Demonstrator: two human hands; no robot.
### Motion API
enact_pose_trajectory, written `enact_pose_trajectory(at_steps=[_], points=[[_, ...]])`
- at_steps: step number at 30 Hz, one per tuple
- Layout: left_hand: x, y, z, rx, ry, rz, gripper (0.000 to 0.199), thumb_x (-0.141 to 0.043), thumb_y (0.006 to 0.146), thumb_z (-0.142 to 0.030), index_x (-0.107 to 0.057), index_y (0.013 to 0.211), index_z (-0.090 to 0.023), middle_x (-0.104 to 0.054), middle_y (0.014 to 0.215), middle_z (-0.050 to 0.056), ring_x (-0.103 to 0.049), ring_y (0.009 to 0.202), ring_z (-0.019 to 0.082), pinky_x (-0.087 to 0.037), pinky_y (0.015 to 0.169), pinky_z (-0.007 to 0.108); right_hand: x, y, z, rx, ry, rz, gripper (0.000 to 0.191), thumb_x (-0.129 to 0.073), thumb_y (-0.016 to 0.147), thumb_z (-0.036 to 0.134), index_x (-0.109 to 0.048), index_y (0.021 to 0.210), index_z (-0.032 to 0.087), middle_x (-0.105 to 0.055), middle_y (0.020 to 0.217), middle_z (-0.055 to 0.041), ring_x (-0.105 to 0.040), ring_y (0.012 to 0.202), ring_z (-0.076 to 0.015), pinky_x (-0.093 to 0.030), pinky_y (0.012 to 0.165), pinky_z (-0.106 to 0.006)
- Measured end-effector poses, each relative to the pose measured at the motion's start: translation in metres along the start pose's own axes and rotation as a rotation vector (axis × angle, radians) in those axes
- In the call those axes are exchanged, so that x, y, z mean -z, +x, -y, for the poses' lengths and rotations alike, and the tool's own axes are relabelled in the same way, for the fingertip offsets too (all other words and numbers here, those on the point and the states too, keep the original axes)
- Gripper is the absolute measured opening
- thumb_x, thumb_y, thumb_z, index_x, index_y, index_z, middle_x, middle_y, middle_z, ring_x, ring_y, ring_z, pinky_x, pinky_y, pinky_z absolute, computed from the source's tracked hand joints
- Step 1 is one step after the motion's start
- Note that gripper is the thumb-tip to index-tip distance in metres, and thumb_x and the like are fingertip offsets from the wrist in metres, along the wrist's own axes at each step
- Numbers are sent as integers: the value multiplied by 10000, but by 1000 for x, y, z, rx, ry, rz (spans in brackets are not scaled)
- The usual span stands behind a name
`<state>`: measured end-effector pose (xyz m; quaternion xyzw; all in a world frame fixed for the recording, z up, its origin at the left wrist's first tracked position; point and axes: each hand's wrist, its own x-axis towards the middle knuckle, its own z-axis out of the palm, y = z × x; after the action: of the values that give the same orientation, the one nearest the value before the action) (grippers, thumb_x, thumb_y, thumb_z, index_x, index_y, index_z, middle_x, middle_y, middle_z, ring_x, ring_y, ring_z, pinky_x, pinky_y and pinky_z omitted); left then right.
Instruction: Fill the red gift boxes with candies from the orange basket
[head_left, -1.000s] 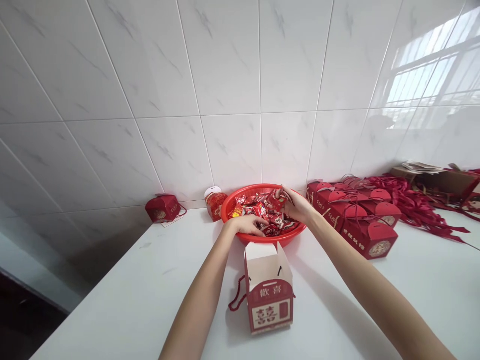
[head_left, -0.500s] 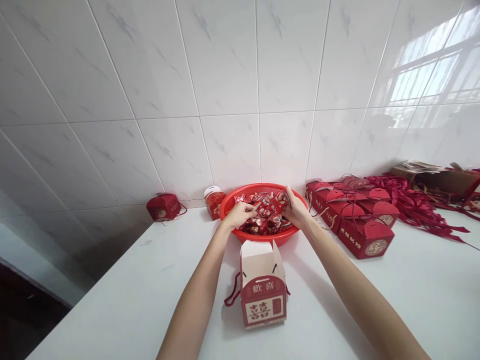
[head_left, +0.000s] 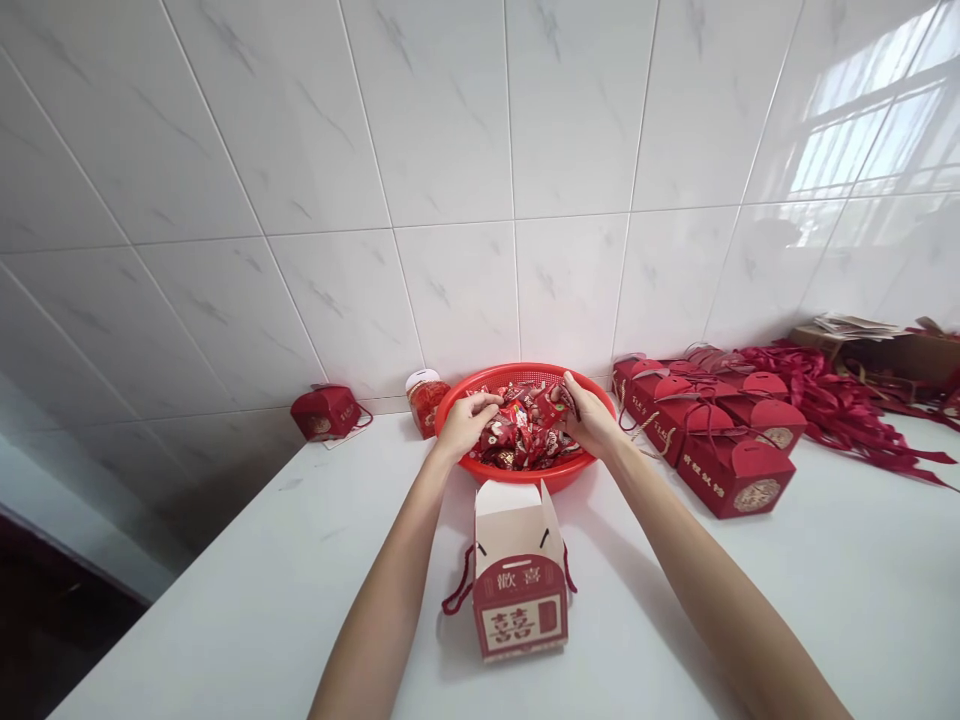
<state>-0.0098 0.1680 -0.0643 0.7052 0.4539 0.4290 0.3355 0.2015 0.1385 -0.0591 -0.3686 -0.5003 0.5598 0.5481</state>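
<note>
A red plastic basket [head_left: 551, 482] full of red-wrapped candies [head_left: 517, 435] stands against the tiled wall. Over its left side is my left hand [head_left: 470, 420], thumb and fingers pinched together; what is between them is too small to name. At the basket's right side my right hand [head_left: 585, 415] holds red candy packets [head_left: 551, 405], its thumb pointing up. In front of the basket stands an open red and cream gift box [head_left: 520, 600], flaps raised, with dark red cord handles at its sides.
Several closed red boxes [head_left: 735, 470] are grouped at the right, beside a heap of red ribbons [head_left: 832, 400] and a cardboard box [head_left: 911, 355]. A small red box [head_left: 325, 413] and a red jar with white lid [head_left: 427, 400] stand at the back left.
My left hand has lifted a little and moved left over the candies. My right hand has stayed at the basket's right side with its packets. The view has shifted slightly.
</note>
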Motion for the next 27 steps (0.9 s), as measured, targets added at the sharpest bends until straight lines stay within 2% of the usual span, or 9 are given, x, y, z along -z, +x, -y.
enact_pose_trajectory(at_steps=[4,7,10,13,15,18,21,24,27], points=[[0,-1,-1,-11,102,-29,223,-564,839,-263,-710,959,-145,-739,1065,74,-660,1027,217,-497,940,306,1,1,-2,9,92,11,596,-581,709,805,-460,689,222,-649,754,-43,-650,842,-223,-505,667,-306],[-1,-2,-1,36,224,-2,231,-560,799,-219,-720,951,-148,-748,943,61,-683,882,207,-526,830,298,1,3,-4,40,97,12,601,-559,718,815,-440,670,228,-666,756,-58,-643,831,-226,-508,661,-319],[-3,-3,-2,83,343,133,283,-607,723,-175,-727,979,-154,-742,855,41,-685,787,204,-528,748,285,0,2,-3,39,48,-18,622,-507,722,845,-421,663,232,-675,771,-65,-638,834,-227,-512,653,-322],[-6,-3,-2,126,431,352,339,-668,633,-125,-734,964,-158,-752,913,51,-693,856,219,-521,754,265,-2,-1,-1,-12,18,-34,609,-495,738,833,-426,665,232,-683,785,-65,-643,824,-223,-519,647,-319],[-7,-2,-2,144,459,463,342,-675,631,-126,-738,965,-165,-755,943,55,-694,879,220,-517,763,259,-3,-2,0,-43,51,-36,583,-528,748,800,-445,669,228,-689,794,-66,-650,809,-219,-526,646,-318],[-8,-1,-3,114,494,525,427,-665,686,-174,-716,1110,-190,-753,912,45,-692,846,215,-505,756,259,-3,-1,0,-50,137,-50,546,-594,742,752,-472,678,224,-701,831,-68,-661,795,-214,-536,642,-313],[-10,1,-6,79,576,575,592,-653,744,-234,-600,1333,-224,-745,891,41,-687,847,222,-490,777,266,-2,1,0,-51,172,-58,539,-611,737,744,-477,680,224,-708,858,-70,-667,788,-217,-542,626,-314],[-18,7,-10,70,749,613,646,-619,800,-294,-504,1433,-240,-739,1004,81,-676,960,268,-474,852,308,-3,1,2,-39,129,-46,552,-544,761,774,-466,685,232,-709,833,-75,-672,787,-225,-541,606,-316],[-29,12,-15,57,911,650,588,-586,823,-288,-532,1408,-268,-678,1238,113,-635,1105,304,-455,912,336,-3,0,4,-28,86,-25,554,-498,781,784,-471,697,237,-712,816,-83,-681,784,-232,-536,588,-313]])
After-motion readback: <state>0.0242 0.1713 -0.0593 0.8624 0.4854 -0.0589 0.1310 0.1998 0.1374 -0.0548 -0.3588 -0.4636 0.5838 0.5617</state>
